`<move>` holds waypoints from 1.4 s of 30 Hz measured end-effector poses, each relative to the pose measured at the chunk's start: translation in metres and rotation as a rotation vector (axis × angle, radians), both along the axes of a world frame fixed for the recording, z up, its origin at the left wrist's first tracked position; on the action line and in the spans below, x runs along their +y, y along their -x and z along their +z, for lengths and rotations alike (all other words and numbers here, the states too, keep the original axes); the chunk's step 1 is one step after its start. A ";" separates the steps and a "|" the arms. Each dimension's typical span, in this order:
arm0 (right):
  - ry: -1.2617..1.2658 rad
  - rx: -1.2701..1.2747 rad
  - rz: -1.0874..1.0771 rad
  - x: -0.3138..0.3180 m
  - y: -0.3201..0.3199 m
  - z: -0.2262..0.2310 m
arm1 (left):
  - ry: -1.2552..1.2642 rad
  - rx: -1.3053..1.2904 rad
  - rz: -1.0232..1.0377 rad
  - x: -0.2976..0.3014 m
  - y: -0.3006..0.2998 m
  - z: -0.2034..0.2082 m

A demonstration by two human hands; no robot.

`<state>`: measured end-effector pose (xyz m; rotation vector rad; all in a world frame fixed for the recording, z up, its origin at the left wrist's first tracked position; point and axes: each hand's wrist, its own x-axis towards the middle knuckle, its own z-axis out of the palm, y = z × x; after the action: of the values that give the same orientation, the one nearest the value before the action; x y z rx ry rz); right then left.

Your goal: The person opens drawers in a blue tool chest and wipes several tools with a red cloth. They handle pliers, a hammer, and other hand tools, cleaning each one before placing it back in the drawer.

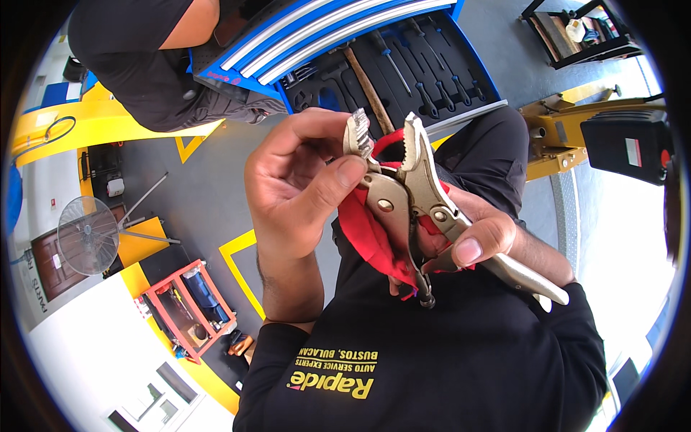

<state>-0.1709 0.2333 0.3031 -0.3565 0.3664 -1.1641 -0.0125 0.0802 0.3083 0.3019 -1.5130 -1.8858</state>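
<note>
Locking pliers (385,205) of dull silver metal are held up in front of my black shirt, their serrated jaws apart and pointing away from me. My left hand (299,180) is closed on the left jaw, thumb on its near face and fingers curled behind. With its thumb across a handle, my right hand (486,234) grips the pliers lower down. A red cloth (367,230) is bunched behind and between the plier parts; some of it shows near the right fingers. The right fingers are mostly hidden behind the tool and cloth.
Beyond my hands, a blue tool cabinet's open drawer (471,111) holds a wooden-handled hammer (371,90) and several screwdrivers (425,101) in dark foam. Another person (155,65) in dark clothes is beside it. A fan (88,235) and red tool cart (188,309) stand left.
</note>
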 end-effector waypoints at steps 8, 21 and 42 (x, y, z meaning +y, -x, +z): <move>0.066 -0.186 0.057 0.003 -0.001 -0.042 | 0.111 -0.071 0.019 0.002 0.003 0.011; 0.253 -0.382 0.114 0.002 -0.013 -0.071 | 0.281 -0.178 0.049 0.007 -0.001 0.023; 0.284 -0.241 0.316 0.023 0.016 -0.129 | 0.436 -0.166 0.088 0.018 -0.018 0.033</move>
<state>-0.1868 0.2562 0.1736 -0.4960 -0.0674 -0.9344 0.0056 0.0980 0.3409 0.3207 -1.9398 -1.4427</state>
